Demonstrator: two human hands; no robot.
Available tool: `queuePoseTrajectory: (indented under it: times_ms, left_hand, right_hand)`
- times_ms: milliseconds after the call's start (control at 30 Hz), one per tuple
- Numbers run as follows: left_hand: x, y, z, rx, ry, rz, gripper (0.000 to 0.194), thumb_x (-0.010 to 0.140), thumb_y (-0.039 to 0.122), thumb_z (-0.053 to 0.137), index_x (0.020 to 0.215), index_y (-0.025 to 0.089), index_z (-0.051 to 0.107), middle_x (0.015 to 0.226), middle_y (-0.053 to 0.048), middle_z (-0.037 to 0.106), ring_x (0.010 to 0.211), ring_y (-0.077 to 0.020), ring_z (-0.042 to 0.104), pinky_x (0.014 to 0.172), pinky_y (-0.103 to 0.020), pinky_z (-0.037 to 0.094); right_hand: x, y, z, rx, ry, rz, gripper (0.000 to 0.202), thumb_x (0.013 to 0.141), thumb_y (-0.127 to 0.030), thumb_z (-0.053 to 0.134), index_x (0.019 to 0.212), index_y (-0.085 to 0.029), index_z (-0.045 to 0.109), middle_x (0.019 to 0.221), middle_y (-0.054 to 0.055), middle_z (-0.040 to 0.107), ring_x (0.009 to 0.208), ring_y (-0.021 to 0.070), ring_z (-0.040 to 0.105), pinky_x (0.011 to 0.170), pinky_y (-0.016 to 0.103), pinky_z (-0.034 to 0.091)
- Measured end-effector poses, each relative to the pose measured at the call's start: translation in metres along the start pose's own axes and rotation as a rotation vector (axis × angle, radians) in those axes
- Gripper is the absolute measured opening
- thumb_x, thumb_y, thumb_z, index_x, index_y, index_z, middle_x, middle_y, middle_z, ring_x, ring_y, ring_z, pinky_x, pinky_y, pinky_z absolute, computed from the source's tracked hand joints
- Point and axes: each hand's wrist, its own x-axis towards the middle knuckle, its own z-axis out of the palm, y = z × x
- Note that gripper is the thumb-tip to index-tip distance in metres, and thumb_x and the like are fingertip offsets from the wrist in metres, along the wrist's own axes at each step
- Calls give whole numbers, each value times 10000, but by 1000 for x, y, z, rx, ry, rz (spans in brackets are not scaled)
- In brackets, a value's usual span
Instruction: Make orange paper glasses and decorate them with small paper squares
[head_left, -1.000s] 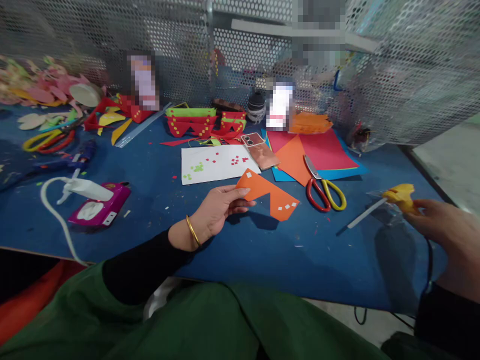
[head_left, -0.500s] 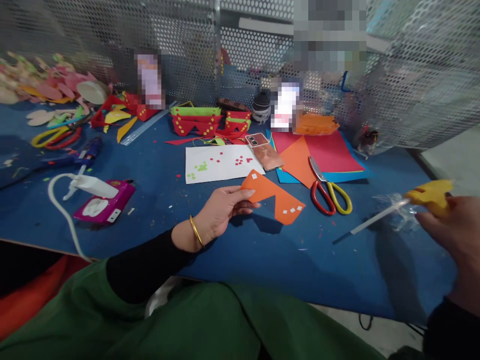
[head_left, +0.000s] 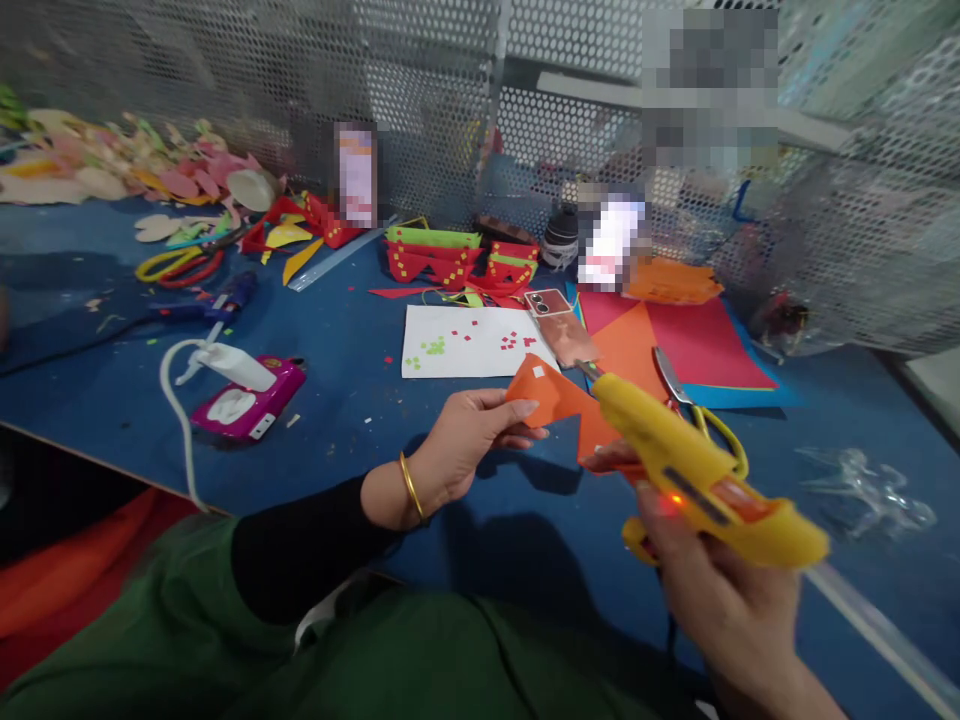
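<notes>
An orange paper mask (head_left: 551, 388) with small white squares on it is pinched by its left end in my left hand (head_left: 469, 445), which wears a gold bangle. My right hand (head_left: 712, 590) grips a yellow hot glue gun (head_left: 697, 470) with its red light lit and a long glue stick (head_left: 877, 620) out of its back. The gun's nozzle is just above and beyond the mask's right part, and my right fingertips reach that part's lower edge. The gun hides much of the mask's right side. A white sheet (head_left: 480, 345) with small red and green paper squares lies behind.
Red-and-yellow scissors (head_left: 671, 378) lie on coloured paper sheets (head_left: 712, 345), partly behind the gun. Finished red masks (head_left: 431, 262) and a phone (head_left: 570, 338) are at the back. A magenta power strip (head_left: 285, 385) and blue glue gun (head_left: 232, 298) lie left, clear plastic (head_left: 870, 490) right.
My right hand has brought the yellow glue gun from the far right in to the orange mask. The view has turned a little, while my left hand keeps its hold.
</notes>
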Motion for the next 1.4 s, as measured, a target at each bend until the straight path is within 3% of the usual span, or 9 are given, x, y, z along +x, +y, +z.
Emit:
queuePoseTrajectory:
  times_ms: [133, 367, 567, 767, 933, 1400]
  left_hand:
    - [-1, 4, -5, -33, 7, 17, 91, 822, 202, 750, 841, 120, 784, 800, -72, 773, 650, -106, 703, 623, -199, 532]
    - [-3, 5, -2, -101, -2, -56, 72, 813, 150, 730, 785, 108, 781, 699, -60, 749, 630, -99, 686, 639, -197, 532]
    - [-4, 6, -3, -97, 1, -31, 74, 804, 154, 728, 779, 124, 790, 704, -59, 752, 662, -107, 688, 658, -206, 533]
    - [-3, 5, -2, -98, 4, -11, 96, 795, 134, 714, 754, 155, 798, 712, -47, 751, 654, -105, 677, 641, -213, 518]
    - [-4, 5, -2, -86, 11, 3, 87, 791, 143, 726, 745, 155, 798, 721, -47, 752, 651, -101, 660, 658, -219, 519]
    - [-4, 5, -2, -89, 8, -16, 95, 808, 155, 731, 731, 160, 787, 721, -32, 746, 661, -93, 661, 682, -210, 533]
  right_hand:
    - [-2, 15, 17, -2, -167, -45, 196, 966, -254, 556, 1139, -244, 648, 1013, 31, 731, 904, 178, 718, 765, 273, 580]
    - [-3, 32, 21, -137, -130, -119, 159, 952, -254, 553, 1072, -226, 654, 912, 39, 716, 810, 195, 714, 710, 292, 589]
    - [4, 35, 16, -159, -198, -216, 130, 917, -210, 575, 1036, -221, 627, 823, 51, 695, 681, 202, 688, 561, 297, 559]
    - [-2, 23, 22, -149, -146, -141, 111, 967, -261, 549, 1044, -213, 613, 904, 57, 686, 813, 204, 691, 630, 304, 550]
    - [-2, 17, 27, -140, -115, -86, 104, 971, -304, 557, 978, -215, 611, 847, 45, 672, 748, 197, 670, 597, 302, 515]
    - [2, 22, 27, -224, -91, -193, 44, 959, -267, 568, 954, -227, 585, 797, 31, 655, 652, 184, 639, 539, 285, 499]
